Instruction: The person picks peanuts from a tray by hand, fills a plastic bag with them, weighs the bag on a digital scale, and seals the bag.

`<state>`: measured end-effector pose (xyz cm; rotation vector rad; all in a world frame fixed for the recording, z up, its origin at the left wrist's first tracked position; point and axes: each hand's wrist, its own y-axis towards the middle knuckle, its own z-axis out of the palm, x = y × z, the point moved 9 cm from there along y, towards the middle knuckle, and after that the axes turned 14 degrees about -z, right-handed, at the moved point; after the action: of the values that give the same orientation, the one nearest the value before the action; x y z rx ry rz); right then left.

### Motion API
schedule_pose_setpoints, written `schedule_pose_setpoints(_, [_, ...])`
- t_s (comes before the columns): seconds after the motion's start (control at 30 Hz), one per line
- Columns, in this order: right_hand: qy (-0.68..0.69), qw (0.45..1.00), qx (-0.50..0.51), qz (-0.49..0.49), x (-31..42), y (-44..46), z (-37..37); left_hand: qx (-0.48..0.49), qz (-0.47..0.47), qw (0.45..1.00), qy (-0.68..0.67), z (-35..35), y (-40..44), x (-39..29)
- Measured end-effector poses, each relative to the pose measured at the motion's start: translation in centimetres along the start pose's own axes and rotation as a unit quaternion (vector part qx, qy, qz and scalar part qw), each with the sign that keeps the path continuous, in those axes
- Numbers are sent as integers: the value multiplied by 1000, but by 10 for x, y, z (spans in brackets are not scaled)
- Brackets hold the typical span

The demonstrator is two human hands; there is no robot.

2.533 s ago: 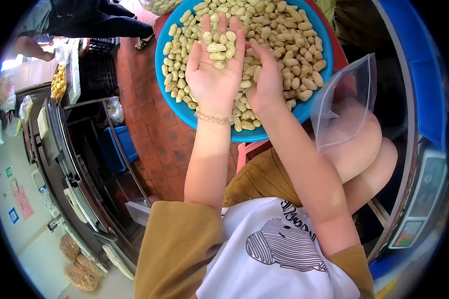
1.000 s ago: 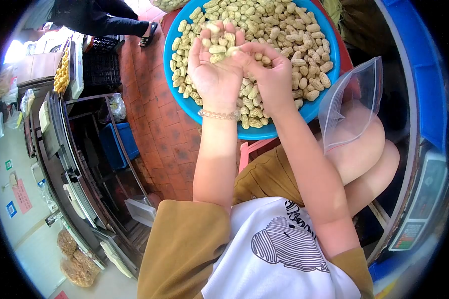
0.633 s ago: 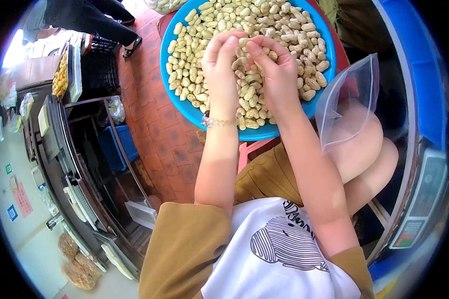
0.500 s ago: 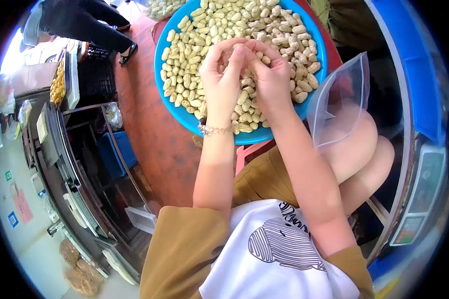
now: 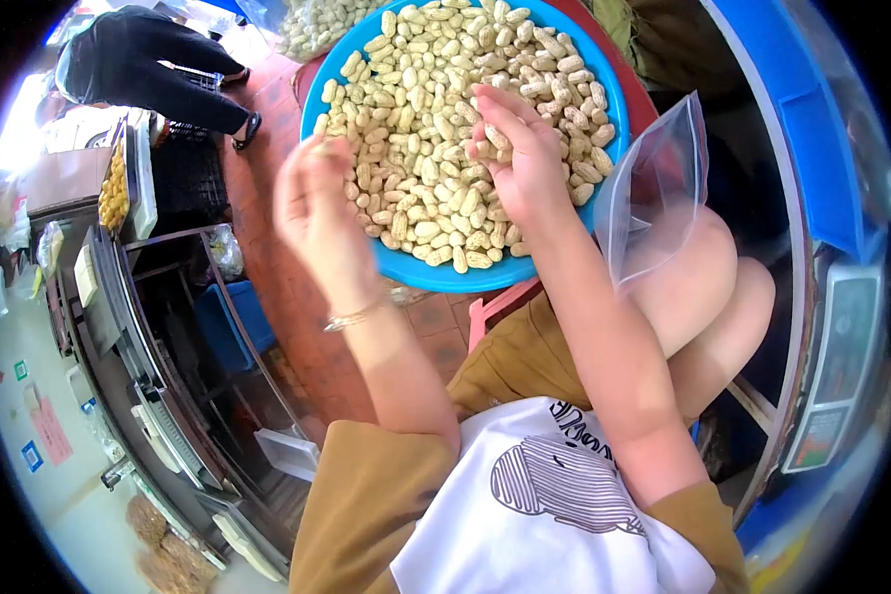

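Observation:
A round blue basin (image 5: 445, 279) is filled with unshelled peanuts (image 5: 406, 158). Over its right half, my right hand (image 5: 527, 163) is curled around a peanut (image 5: 498, 137); whether more sit in the palm is hidden. My left hand (image 5: 322, 213), with a bracelet (image 5: 354, 318) at the wrist, is at the basin's left rim, apart from the right one. Motion smears its fingers, so what they hold cannot be made out. A clear zip bag (image 5: 653, 188) stands with its mouth open beside my right forearm, against my knee.
The basin rests on a red stool (image 5: 500, 302). Behind it lies a clear bag of peanuts (image 5: 317, 25). A person in dark trousers (image 5: 158, 74) bends at the upper left. Dark metal shelving (image 5: 183, 346) with a blue bin (image 5: 233, 327) stands left; a blue crate (image 5: 827, 148) is right.
My hands were together over the basin's middle. The left has swung away to the left rim, while the right stays over the peanuts, slightly lower, its fingers around a peanut.

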<state>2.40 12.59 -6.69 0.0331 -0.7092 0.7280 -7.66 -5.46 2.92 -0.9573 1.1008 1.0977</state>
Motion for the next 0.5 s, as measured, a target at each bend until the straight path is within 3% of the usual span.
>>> schedule_pose_setpoints(0.13, [37, 998, 19, 50, -10, 2, 2, -161, 162, 946, 230, -79, 20, -30])
schedule_pose_setpoints(0.2, [44, 997, 15, 65, -12, 1, 2, -196, 157, 863, 439, -106, 42, -1])
schedule_pose_setpoints(0.27, [49, 995, 24, 79, -15, -1, 1, -170, 27, 877, 448, -132, 61, 65])
schedule_pose_setpoints(0.37, [61, 993, 35, 98, -18, -2, 2, -19, -49, 918, 393, -137, 75, 147])
schedule_pose_setpoints(0.5, [48, 994, 32, 92, -15, -3, 1, -6, -25, 892, 450, -113, 68, 154])
